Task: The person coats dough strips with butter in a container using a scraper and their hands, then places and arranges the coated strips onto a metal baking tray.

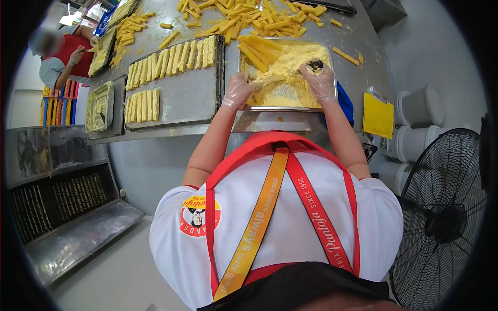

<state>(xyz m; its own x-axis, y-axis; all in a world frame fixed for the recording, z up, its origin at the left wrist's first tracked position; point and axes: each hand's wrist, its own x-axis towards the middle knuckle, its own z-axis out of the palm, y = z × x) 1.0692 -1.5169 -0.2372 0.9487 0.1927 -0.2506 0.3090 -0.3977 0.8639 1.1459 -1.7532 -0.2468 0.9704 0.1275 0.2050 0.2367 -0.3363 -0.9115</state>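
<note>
A metal pan [332,56] in front of me holds pale yellow cream spread [306,54], partly scraped away so the metal bottom shows. Several plain yellow bread sticks [258,52] lie in its far left corner. My right hand [320,84], in a clear plastic glove, is closed around a black-handled tool [315,65] over the pan's right side; its working end is hidden. My left hand [238,90], gloved too, is closed at the pan's left rim. Whatever its fingers grip is hidden. To the left, a dark baking tray [181,98] carries two rows of coated sticks [171,59].
Loose bread sticks [259,18] are heaped at the table's far side. Another person [72,54] works at a tray on the far left. Nearby are a smaller pan [99,106], a yellow card [377,115], white buckets [420,106] and a large black fan [441,220].
</note>
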